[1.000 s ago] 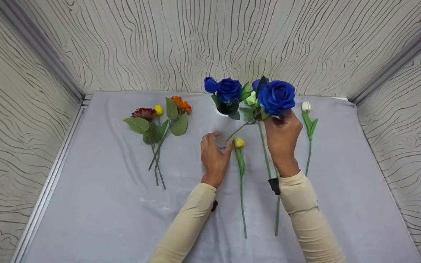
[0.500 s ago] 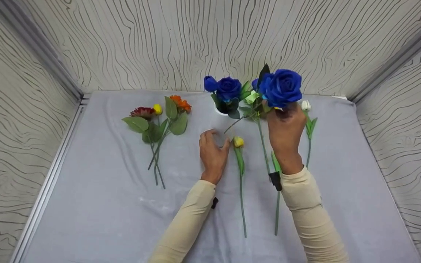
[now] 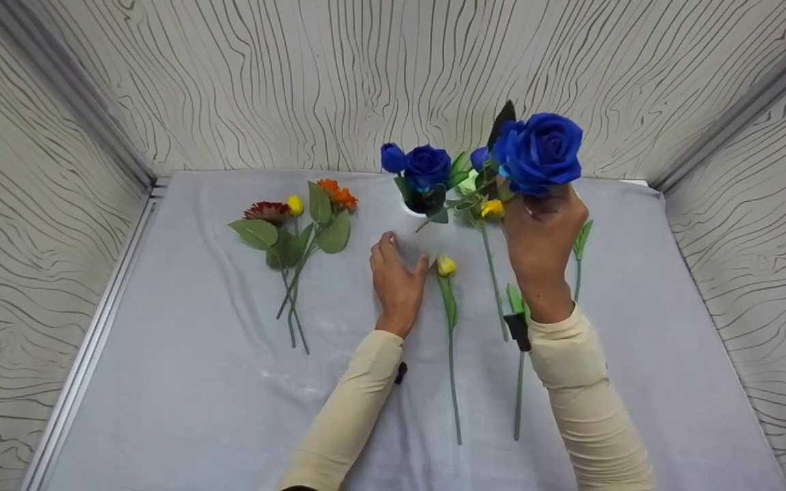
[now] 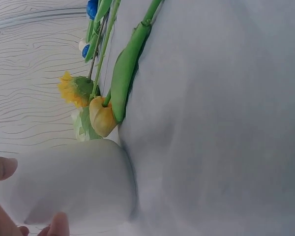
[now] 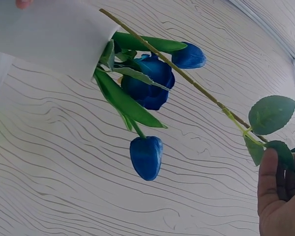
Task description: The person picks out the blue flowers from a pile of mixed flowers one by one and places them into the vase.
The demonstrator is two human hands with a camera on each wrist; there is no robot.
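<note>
Our left hand [image 3: 398, 276] curls round the white vase [image 3: 415, 240]; our right hand [image 3: 543, 235] pinches the blue rose [image 3: 542, 151]. We should aim its stem tip squarely into the mouth, steadying the vase.

I am seeing no readable writing, label, brand, number or sign anywhere in these views.

pale wood-grain wall panels [image 3: 338, 75] on three sides; aluminium corner rails [image 3: 69, 88]; table draped in grey-white cloth [image 3: 181, 382]; even lighting.
</note>
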